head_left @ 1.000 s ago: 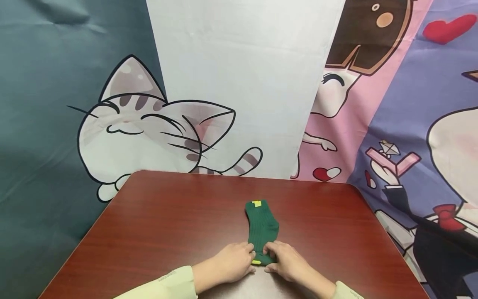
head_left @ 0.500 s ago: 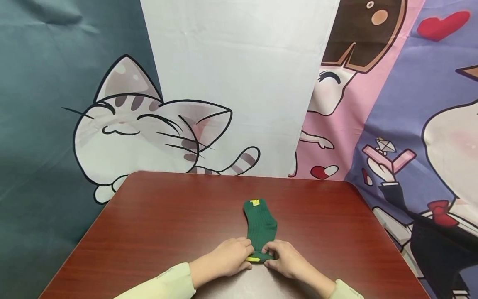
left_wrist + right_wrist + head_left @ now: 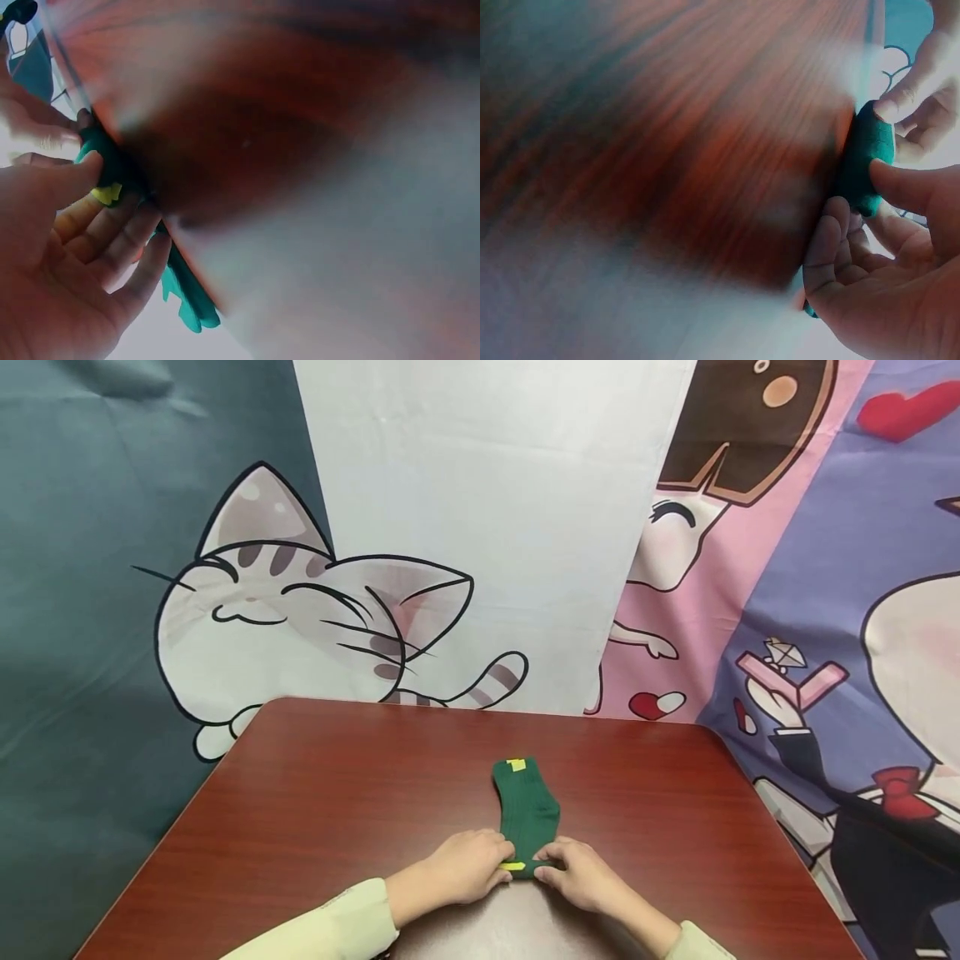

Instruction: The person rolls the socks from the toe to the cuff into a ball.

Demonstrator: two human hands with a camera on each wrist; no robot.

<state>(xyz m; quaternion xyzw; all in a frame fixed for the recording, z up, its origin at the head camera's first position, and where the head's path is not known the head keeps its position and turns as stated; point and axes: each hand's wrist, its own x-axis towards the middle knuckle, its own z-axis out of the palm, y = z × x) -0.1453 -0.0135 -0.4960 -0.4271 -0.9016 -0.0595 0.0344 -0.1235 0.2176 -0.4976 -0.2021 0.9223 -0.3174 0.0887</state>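
A dark green ribbed sock (image 3: 527,806) lies lengthwise on the table, with a yellow label on its far end. Its near end is turned over into a thick fold, which shows as a rounded roll in the right wrist view. My left hand (image 3: 467,866) pinches the left side of this fold, where a second yellow patch shows. At the right side, my right hand (image 3: 581,875) pinches the fold between thumb and fingers. In the left wrist view the thumb presses on the sock (image 3: 187,296) near the yellow patch. The sock's underside is hidden.
The reddish-brown wooden table (image 3: 337,793) has rounded far corners. Behind it hangs a backdrop cloth (image 3: 480,527) with a cartoon cat and other figures. Pale green sleeves (image 3: 337,922) cover both forearms.
The folded near end has moved slightly away from me, and the flat part of the sock is a little shorter. Both hands have moved forward with the fold.
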